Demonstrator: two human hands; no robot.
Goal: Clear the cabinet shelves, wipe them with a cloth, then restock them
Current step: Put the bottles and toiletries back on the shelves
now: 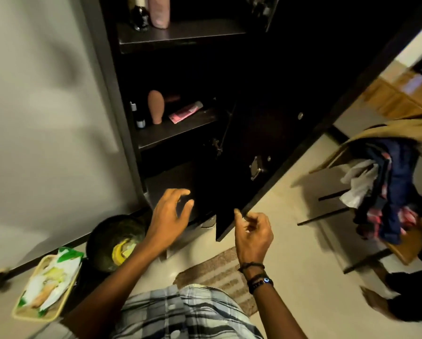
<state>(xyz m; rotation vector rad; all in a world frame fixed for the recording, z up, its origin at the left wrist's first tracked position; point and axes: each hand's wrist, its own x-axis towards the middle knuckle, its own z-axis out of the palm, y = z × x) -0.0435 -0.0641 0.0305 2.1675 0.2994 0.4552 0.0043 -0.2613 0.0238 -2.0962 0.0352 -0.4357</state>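
The dark cabinet stands open, its door swung out to the right. Its middle shelf carries a brown bottle, a pink tube and a small vial. The left hand reaches toward the bottom shelf, fingers spread, grip released. The right hand curls at the door's lower edge; I cannot tell whether it grasps it.
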